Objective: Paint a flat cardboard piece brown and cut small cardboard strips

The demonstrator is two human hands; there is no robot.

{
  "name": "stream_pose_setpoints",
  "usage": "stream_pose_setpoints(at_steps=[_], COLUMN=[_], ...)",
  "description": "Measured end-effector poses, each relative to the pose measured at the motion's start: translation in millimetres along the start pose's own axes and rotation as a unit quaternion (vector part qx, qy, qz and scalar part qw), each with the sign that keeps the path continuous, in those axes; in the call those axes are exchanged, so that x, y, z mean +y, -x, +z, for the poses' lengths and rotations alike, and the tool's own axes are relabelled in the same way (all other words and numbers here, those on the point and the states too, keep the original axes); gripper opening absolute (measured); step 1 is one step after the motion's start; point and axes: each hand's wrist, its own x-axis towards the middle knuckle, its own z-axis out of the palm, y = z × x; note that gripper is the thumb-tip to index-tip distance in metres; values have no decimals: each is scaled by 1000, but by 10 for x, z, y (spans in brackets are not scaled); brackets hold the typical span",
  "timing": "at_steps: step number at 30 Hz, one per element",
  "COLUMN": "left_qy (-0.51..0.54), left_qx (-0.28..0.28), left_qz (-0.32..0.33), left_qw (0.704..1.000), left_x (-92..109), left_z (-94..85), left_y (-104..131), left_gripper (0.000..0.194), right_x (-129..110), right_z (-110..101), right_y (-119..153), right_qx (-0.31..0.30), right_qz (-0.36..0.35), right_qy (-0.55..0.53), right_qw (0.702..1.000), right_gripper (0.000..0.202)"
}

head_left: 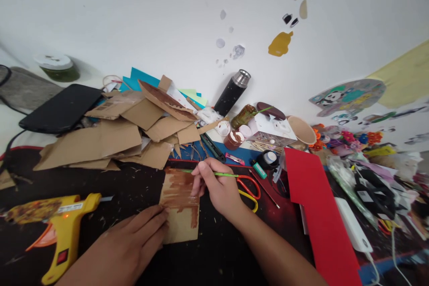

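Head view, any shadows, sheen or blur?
In the head view, a soft shadow lies right of the white-lidded jar; also there, reddish sheen on the dark tabletop beside the red card; head view's far-right clutter looks soft and stretched.

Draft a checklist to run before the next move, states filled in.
1. Right hand gripping the green-handled brush: ok.
2. Left hand on the cardboard piece: ok, at its left edge.
3. Brown paint covering the whole piece: not ok, the near part is mostly bare.
4. Paint dry: cannot tell.
5. Glue gun apart from the piece: ok, lies off to the left.
6. Amount left in the brown jar: cannot tell.
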Motion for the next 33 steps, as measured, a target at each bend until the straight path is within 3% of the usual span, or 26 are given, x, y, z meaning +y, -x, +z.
stream_pose_setpoints(at_steps=[4, 14, 22, 28, 33], left_qy=[-2, -31, -37, 22, 16], left_qx=[0, 25, 4, -2, 11], left_qz=[5, 16, 20, -22, -11], left_qw=[1000, 999, 999, 1000, 1000], left_x=[7, 25, 27, 12, 2], left_z=[-37, -35, -65, 8, 20], left_y=[-24, -52, -74, -3, 20], left_gripper=[63, 57, 59, 61, 57], right_x=[13, 15, 30, 38, 40], right_z=[5, -228, -87, -130, -85], right_y=[-15, 119, 106, 191, 124], right_qx=[-3, 28, 5, -21, -6], right_qz=[-1, 19, 13, 43, 26], right_qy=[18, -8, -7, -1, -6], right_qw=[1000, 999, 1000, 999, 1000], right_gripper=[59, 58, 59, 64, 61])
